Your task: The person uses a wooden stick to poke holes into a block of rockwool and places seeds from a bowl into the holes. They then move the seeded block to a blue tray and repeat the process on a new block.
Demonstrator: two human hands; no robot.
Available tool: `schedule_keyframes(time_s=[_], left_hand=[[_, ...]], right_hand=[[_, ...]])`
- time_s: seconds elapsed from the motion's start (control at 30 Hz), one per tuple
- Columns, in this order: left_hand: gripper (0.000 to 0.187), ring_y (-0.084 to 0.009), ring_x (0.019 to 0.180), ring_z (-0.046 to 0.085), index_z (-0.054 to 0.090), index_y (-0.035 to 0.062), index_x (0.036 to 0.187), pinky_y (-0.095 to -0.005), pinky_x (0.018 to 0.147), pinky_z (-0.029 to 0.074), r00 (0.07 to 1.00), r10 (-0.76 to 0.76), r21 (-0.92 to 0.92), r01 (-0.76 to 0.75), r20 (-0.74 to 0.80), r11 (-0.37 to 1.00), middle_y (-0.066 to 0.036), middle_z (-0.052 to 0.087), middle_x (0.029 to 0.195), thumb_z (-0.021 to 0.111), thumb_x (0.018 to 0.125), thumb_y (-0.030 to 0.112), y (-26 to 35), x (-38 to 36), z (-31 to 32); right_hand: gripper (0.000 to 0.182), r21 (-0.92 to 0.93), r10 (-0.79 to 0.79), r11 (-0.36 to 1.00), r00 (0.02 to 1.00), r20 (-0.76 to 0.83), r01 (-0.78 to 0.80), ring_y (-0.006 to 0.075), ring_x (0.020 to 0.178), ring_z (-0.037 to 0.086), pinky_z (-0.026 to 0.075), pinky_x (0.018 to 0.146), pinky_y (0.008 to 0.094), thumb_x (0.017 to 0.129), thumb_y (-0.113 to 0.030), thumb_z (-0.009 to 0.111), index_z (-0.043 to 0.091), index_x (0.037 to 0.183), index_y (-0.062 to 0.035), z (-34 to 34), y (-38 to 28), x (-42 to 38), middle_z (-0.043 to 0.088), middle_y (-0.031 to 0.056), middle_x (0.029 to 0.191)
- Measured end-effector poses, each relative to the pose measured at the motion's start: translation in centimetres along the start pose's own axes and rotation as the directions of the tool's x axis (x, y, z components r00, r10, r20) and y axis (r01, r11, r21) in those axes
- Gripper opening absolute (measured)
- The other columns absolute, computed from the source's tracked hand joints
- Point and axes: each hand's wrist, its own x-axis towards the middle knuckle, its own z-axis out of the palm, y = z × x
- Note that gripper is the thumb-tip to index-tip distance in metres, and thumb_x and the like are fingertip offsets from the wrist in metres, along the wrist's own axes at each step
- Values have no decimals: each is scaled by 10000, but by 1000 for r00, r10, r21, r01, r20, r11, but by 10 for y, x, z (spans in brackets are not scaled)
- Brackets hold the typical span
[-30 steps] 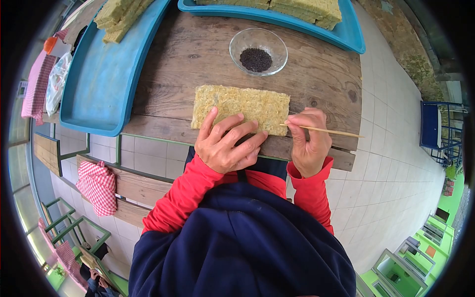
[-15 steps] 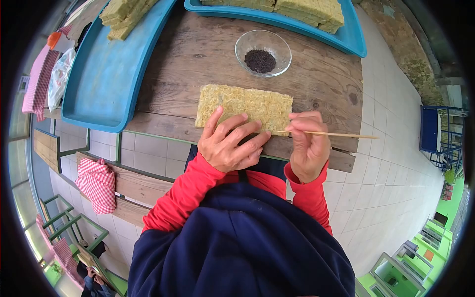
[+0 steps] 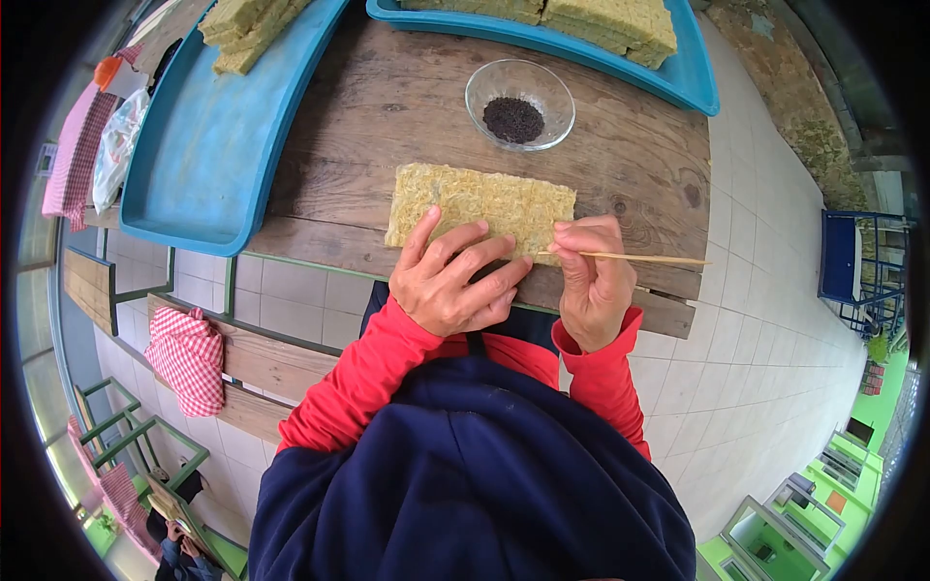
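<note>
A yellowish fibrous slab, like rockwool, (image 3: 484, 198) lies at the table's near edge. My left hand (image 3: 455, 276) rests on it with fingers spread, the fingertips pressing its surface and near edge. In a pinch of thumb and fingers, my right hand (image 3: 594, 281) holds a thin wooden skewer (image 3: 659, 259). The skewer lies nearly level, its tip at the slab's near right corner by my left fingertips, its long end pointing right. Beyond the slab stands a clear glass bowl (image 3: 555, 121) with small dark grains like seeds (image 3: 513, 120) in it.
A blue tray (image 3: 199, 165) at the left carries stacked slabs (image 3: 242, 29) at its far end. Another blue tray (image 3: 699, 73) with more slabs (image 3: 610, 24) sits at the back of the wooden table (image 3: 387, 97). A checked cloth (image 3: 187, 361) lies on the bench at left.
My right hand has moved slightly left with the skewer, bringing its tip a little further in by the slab's corner. My left hand stays in place on the slab.
</note>
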Motion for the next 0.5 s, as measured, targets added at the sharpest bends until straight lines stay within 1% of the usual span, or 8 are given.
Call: schedule_keyframes(time_s=[0.13,0.33,0.47,0.5], left_hand=[[226,-168,982,591,738,307,919,-453,1111,304,1000,-2,-2,2,-3,1000,87,658,984,652,711,310,0,0,0],[217,-169,982,591,736,304,908,-455,1109,308,1000,-2,-2,2,-2,1000,86,659,983,651,709,308,0,0,0],[217,-169,983,592,736,305,910,-456,1107,310,1000,-2,-2,2,-1,1000,85,659,983,651,711,310,0,0,0],[219,-169,984,592,737,305,913,-457,1107,310,1000,-1,-2,1,-2,1000,85,659,983,651,712,311,0,0,0]], right_hand=[[88,-65,-49,997,998,25,51,263,771,588,472,676,339,856,-68,665,654,944,-61,0,0,2,644,62,820],[77,-116,-78,990,995,59,84,267,768,598,472,699,356,854,-68,665,659,931,-62,0,-1,4,648,58,812],[71,-102,-70,992,995,75,78,263,769,594,475,691,348,858,-67,662,658,929,-61,-1,-2,4,648,62,819],[72,-34,4,999,1000,20,-4,260,769,593,476,684,342,860,-67,663,658,931,-60,0,-1,1,648,64,823]])
